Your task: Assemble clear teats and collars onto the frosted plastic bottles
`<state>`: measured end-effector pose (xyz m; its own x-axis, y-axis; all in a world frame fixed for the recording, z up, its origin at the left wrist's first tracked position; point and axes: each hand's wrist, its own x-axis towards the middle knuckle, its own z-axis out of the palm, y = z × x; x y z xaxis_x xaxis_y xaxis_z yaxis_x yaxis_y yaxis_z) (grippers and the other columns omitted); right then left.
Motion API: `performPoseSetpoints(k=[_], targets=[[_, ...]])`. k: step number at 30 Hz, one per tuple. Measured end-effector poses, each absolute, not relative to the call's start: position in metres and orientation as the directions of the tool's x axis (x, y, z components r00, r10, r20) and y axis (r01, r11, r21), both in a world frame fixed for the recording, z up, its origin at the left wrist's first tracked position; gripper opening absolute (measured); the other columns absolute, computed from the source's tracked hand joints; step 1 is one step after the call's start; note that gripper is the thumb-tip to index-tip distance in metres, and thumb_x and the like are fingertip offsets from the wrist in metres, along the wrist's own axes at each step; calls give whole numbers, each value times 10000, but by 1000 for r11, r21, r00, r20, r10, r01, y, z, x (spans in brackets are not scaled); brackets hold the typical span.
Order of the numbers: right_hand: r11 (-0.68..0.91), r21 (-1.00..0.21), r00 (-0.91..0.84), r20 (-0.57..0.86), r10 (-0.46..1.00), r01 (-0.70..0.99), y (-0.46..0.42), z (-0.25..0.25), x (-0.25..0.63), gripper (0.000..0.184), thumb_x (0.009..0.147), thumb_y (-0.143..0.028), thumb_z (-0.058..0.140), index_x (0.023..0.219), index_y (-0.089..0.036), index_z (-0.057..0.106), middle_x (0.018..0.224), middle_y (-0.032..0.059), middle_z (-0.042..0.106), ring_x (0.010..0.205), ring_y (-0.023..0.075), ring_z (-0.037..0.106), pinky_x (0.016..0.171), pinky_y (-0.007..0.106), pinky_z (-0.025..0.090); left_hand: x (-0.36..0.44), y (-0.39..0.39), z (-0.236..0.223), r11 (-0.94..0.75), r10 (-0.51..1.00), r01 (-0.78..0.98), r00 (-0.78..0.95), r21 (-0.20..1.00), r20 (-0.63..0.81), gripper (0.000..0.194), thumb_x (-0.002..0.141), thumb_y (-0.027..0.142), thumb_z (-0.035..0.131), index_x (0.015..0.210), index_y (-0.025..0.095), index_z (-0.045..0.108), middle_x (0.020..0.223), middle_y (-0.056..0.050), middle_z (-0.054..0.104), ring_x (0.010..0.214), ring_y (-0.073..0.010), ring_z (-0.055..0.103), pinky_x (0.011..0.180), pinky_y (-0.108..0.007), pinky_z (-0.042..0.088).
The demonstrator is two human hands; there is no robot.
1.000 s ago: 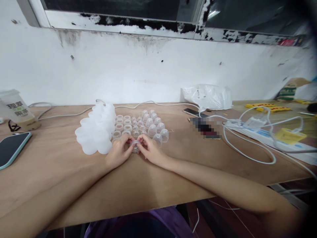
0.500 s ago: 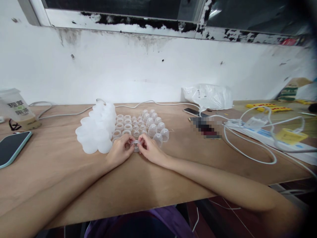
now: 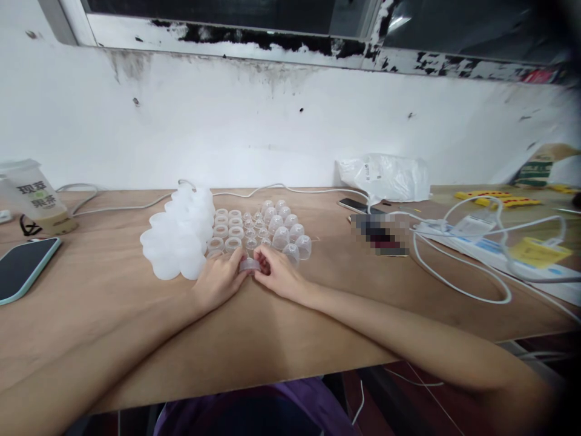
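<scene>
At the near end of the rows, a translucent plastic ring (image 3: 249,265) is gripped from both sides, fitted around or resting on a small clear piece mostly hidden by my fingers. My left hand (image 3: 221,275) pinches its left side, and my right hand (image 3: 280,276) has curled fingers at its right. Beyond them stand rows of similar rings (image 3: 221,231), small clear peaked pieces (image 3: 250,233) and clear domed cups (image 3: 281,237). White, rounded, lobed pieces (image 3: 175,245) are clustered left of the rings.
On the left are a drink cup (image 3: 40,200) and a phone (image 3: 27,269). A white plastic bag (image 3: 385,177) lies against the wall, with a dark phone (image 3: 358,206) before it. Cables and a power strip (image 3: 490,249) spread across the right. The table's front edge (image 3: 254,390) is near my body.
The ring has come down slightly toward the table over the clear piece, with both hands still at it. The view has shifted a little.
</scene>
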<state>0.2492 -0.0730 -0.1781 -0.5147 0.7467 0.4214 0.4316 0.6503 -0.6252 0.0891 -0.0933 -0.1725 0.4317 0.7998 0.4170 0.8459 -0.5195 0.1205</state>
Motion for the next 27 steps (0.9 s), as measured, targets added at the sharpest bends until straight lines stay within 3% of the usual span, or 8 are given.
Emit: performPoseSetpoints(k=[16, 22, 27], targets=[[691, -549, -562, 417, 715, 471, -71, -177, 249, 128, 680, -128, 423, 762, -190, 347, 688, -17, 413, 605, 107, 391, 577, 231, 330, 91, -88, -176, -583, 747, 803, 470, 125, 470, 42, 754, 193, 414, 786, 194, 387, 620, 18, 508, 609, -152, 497, 640, -277, 348], [713, -526, -571, 437, 695, 464, -72, -177, 250, 135, 674, -101, 399, 760, -190, 345, 712, -8, 419, 632, 114, 395, 597, 237, 331, 89, -87, -176, -580, 772, 786, 446, 216, 452, 34, 736, 202, 417, 761, 203, 394, 608, 27, 496, 568, -132, 481, 587, -250, 353], [703, -526, -537, 458, 708, 478, -73, -175, 250, 102, 691, -115, 397, 736, -190, 343, 682, -14, 416, 619, 111, 398, 591, 235, 330, 87, -90, -173, -631, 743, 741, 493, 228, 454, 108, 753, 208, 386, 857, 192, 408, 703, -9, 531, 625, -141, 491, 594, -255, 367]])
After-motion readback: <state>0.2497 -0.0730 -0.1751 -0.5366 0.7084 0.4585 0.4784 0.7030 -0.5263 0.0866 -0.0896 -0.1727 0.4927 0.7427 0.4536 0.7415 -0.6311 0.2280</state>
